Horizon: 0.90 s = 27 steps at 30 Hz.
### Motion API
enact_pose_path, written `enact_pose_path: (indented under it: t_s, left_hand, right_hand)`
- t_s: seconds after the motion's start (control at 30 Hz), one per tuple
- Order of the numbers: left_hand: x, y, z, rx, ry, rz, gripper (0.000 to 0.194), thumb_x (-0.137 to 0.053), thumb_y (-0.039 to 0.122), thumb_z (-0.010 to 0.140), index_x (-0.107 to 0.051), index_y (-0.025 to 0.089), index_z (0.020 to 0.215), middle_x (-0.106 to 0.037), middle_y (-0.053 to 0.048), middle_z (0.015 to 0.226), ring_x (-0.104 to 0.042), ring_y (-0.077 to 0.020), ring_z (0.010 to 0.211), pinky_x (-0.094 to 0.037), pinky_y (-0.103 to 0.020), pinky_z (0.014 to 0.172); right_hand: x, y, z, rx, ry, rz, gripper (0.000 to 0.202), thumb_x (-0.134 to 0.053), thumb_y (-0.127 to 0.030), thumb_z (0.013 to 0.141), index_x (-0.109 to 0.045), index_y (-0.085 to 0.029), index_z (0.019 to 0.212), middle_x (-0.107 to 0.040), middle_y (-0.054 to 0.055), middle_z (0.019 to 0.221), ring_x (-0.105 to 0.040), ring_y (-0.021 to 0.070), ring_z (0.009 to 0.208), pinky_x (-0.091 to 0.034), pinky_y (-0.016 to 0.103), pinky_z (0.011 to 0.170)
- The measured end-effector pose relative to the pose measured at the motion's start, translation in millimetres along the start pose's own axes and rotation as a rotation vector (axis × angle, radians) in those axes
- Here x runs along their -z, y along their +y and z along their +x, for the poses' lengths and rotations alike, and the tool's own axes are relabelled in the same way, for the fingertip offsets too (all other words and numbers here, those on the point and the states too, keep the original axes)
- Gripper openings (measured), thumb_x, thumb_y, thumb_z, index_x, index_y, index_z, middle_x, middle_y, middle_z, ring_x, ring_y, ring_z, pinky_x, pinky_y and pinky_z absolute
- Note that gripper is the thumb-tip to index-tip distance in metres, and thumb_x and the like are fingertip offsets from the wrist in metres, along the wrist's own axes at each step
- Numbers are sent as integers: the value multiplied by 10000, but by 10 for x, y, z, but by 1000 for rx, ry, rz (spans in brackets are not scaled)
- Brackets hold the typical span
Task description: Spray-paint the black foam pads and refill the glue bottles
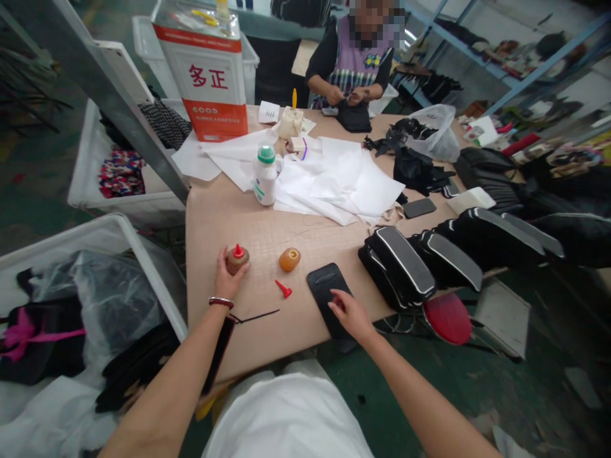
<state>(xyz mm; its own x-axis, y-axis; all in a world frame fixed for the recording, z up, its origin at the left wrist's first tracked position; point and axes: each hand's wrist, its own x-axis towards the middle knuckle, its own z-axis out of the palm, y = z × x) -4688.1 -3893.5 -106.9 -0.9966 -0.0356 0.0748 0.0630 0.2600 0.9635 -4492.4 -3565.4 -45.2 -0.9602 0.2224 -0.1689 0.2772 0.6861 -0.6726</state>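
My left hand (229,275) is closed around a small brown glue bottle (238,261) with a red nozzle on top, upright on the table. To its right stands a round orange-brown bottle (289,259) with an open top. A loose red nozzle (283,289) lies just below that bottle. My right hand (351,312) has its fingers apart over a flat black oblong piece (329,283) with a slit near its far end. The fingertips are at the piece's right side; whether they touch it I cannot tell. My right hand holds nothing visible.
A white bottle with a green cap (265,175) stands by white paper sheets (334,181). Behind is a large adhesive tin (205,76). Black padded pieces (403,264) line the right edge. White bins (138,245) flank the left. Across the table, a person (358,70) handles black material.
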Motion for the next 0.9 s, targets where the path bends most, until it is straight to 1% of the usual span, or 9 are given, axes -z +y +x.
enact_pose_path:
  t_s: [0.13,0.27,0.4,0.5,0.57,0.63,0.7,0.8,0.9]
  left_hand:
    - [-8,-46,-106,36,40,110,756,-747,365,740,-394,184,1384,-498,-136,1367,-494,-265,1270,-373,-440,1098]
    - [11,-81,-118,101,-22,134,742,-736,328,737,-390,147,1369,-547,-146,1293,-537,-264,1215,-402,-444,1070]
    - [112,-111,-202,135,-49,205,712,-719,272,714,-406,111,1333,-535,-174,1299,-529,-283,1212,-416,-470,1047]
    - [217,-6,-496,198,29,330,517,-652,325,757,-514,119,1211,-578,-167,1220,-575,-293,1124,-502,-456,922]
    - [209,146,-735,192,61,396,368,-598,360,804,-578,144,1101,-625,-134,1108,-613,-279,1027,-531,-431,843]
    - [79,320,-891,138,-2,371,291,-564,361,843,-592,168,1059,-637,-104,1051,-631,-247,962,-542,-396,802]
    - [-172,457,-890,63,-125,266,317,-565,349,858,-564,179,1126,-610,-105,1115,-624,-226,996,-550,-361,793]
    - [-643,514,-621,-28,-262,156,564,-661,354,796,-455,182,1292,-490,-148,1318,-518,-265,1212,-523,-402,909]
    - [-999,443,-276,-14,-346,110,766,-743,350,716,-380,169,1366,-413,-179,1409,-407,-312,1332,-405,-488,1062]
  right_hand:
    - [-455,-240,691,112,32,53,609,-667,-300,793,-453,-193,1353,-613,109,1178,-620,227,916,-509,406,867]
    - [-796,-372,1138,167,66,120,864,-768,-308,713,-313,-191,1438,-470,164,1398,-514,292,1204,-476,454,958]
    - [-993,-446,1325,161,124,167,877,-794,-326,685,-336,-165,1416,-478,172,1382,-452,305,1278,-401,470,1052]
    - [-1074,-481,1361,130,178,193,838,-790,-339,678,-373,-172,1385,-505,161,1340,-460,308,1263,-372,480,1072]
    - [-1108,-499,1377,113,207,210,813,-787,-345,676,-393,-173,1366,-519,157,1315,-472,311,1243,-381,480,1061]
    - [-1128,-511,1397,106,224,227,768,-780,-353,682,-421,-176,1339,-536,149,1288,-481,309,1223,-390,477,1050]
    - [-1138,-516,1418,110,232,241,698,-772,-363,692,-464,-179,1290,-566,136,1239,-498,303,1194,-397,471,1039]
    - [-1140,-513,1436,127,236,259,634,-772,-378,698,-504,-176,1236,-599,123,1168,-527,295,1136,-414,460,1015]
    - [-1121,-509,1426,139,242,274,600,-762,-379,711,-514,-169,1215,-608,122,1134,-546,289,1087,-436,450,982]
